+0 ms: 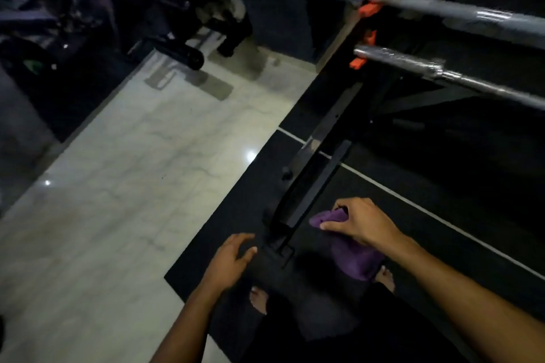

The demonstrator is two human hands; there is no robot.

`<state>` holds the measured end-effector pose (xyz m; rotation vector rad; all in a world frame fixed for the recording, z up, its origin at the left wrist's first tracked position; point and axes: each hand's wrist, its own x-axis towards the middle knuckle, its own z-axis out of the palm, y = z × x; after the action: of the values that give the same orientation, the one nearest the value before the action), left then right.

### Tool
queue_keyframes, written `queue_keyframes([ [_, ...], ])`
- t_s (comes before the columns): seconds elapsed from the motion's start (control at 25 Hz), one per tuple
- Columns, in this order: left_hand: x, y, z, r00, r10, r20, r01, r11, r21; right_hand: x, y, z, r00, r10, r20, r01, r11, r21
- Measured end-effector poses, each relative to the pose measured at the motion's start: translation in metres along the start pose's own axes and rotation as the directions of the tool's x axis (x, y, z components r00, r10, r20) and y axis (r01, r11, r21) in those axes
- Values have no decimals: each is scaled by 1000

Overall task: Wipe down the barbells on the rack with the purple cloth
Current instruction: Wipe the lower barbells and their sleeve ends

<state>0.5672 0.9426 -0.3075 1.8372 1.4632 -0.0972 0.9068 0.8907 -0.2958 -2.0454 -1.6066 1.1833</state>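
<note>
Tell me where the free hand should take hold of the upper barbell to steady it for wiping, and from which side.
Grip the upper barbell on its thinner grey shaft just right of the collar, coming from above with the empty left hand. The thick sleeve end looks too wide to wrap, and the right hand already holds the purple cloth.

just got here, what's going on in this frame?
A person stands barefoot on a black mat beside a barbell rack. Their right hand grips a purple cloth, held low near the rack's base. The left hand is open and holds nothing. Two barbells sit on the rack above; the cloth touches neither, so no wiping is happening right now.
</note>
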Motion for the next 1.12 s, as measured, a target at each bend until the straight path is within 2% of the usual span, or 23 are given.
queue_keyframes([
  [0.16,-29,-103,-42,997,-77,-32,73,991,-113,34,-73,50,994,-46,98,56,993,-100],
  [0.28,-50,-179,-90,988,-125,-87,102,968,-228,54,-137,91,993,-90,82,100,986,-131],
  [0.44,-61,-239,-150,957,-210,-198,142,940,-311,75,-210,114,983,-166,75,177,969,-174],
  [0.56,-43,-257,-184,948,-216,-236,137,940,-312,91,-251,116,970,-240,36,243,954,-175],
  [0.72,9,-250,-214,955,-169,-242,87,945,-314,118,-275,109,969,-243,-42,235,962,-137],
  [0.92,95,-209,-264,979,-6,-204,-56,953,-298,183,-292,85,971,-233,-61,227,970,-92],
  [1.04,165,-155,-294,977,193,-87,-210,932,-294,225,-301,49,950,-311,-40,309,950,-51],
  [1.12,220,-99,-314,940,336,64,-303,905,-299,247,-303,14,942,-322,-90,320,947,-33],
])
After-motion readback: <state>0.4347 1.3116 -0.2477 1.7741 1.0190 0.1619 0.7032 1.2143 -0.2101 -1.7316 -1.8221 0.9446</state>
